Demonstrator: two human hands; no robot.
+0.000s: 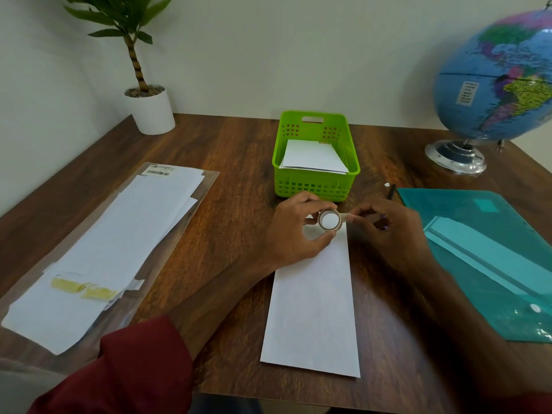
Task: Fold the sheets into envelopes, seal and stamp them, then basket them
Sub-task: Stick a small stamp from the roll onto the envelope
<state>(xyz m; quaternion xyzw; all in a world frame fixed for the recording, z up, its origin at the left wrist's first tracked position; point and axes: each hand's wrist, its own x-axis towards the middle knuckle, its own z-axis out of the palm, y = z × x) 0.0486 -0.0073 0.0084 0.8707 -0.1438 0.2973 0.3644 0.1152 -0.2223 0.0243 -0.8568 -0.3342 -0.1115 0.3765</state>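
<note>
We grip the tape roll [329, 220] in our left hand [294, 231] while our right hand [388, 231] pinches its loose end, both over the far end of the folded sheet [313, 309], whose long axis runs desk-edge to basket [316, 177].

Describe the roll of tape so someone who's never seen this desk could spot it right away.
Start at the green basket in the middle of the wooden desk. Just in front of it, above the far end of a long white envelope, the left hand holds the tape roll while the right hand pulls its free end. It is small, round and clear, unlike the flat paper around it.
</note>
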